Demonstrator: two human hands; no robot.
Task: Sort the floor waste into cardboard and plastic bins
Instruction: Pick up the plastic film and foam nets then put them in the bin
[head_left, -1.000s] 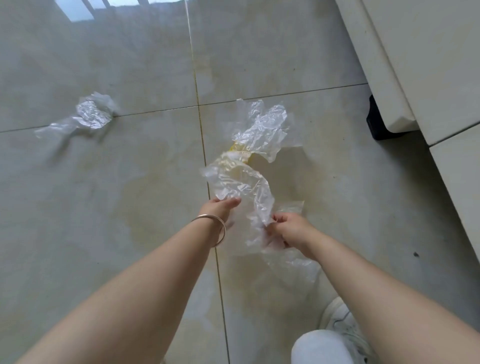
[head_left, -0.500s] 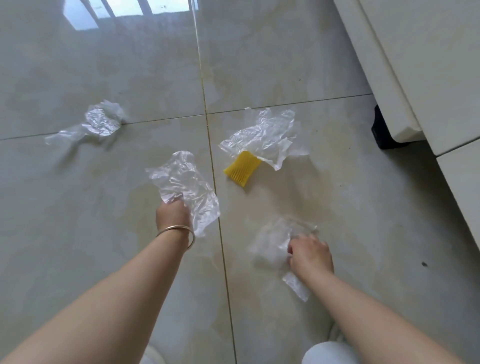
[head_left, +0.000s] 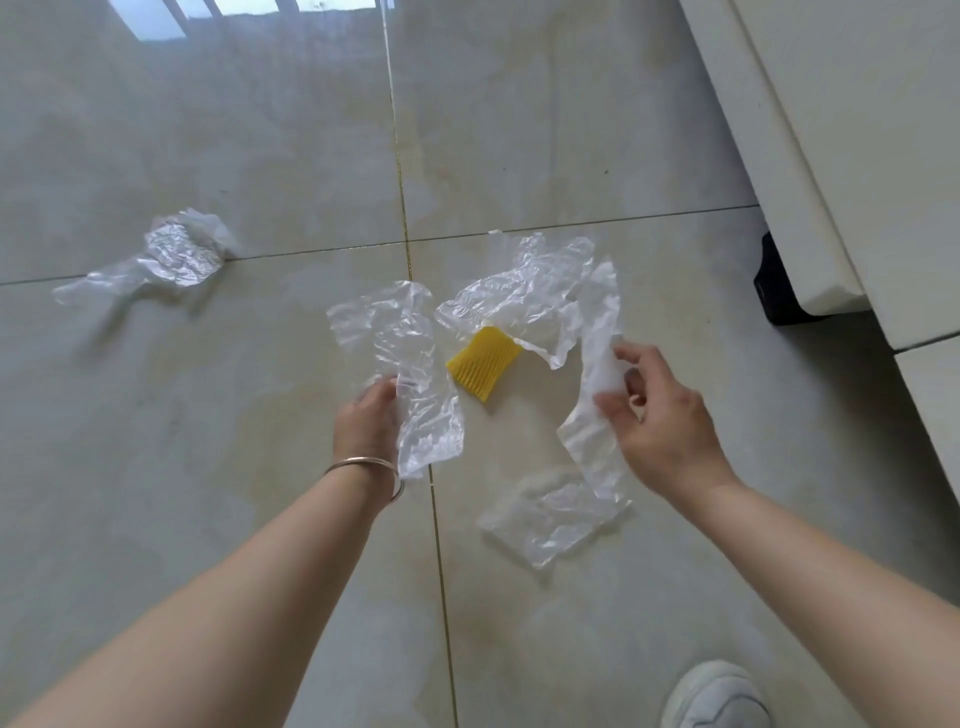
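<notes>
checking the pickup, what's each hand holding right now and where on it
The left hand grips a clear plastic sheet at its left edge. The right hand pinches a long clear plastic strip about midway along it.

Thin metal bangle (head_left: 370, 464), white sneaker (head_left: 716, 695)

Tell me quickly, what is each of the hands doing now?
Left hand: grips a clear plastic sheet.
Right hand: pinches a long plastic strip between thumb and fingers.
</notes>
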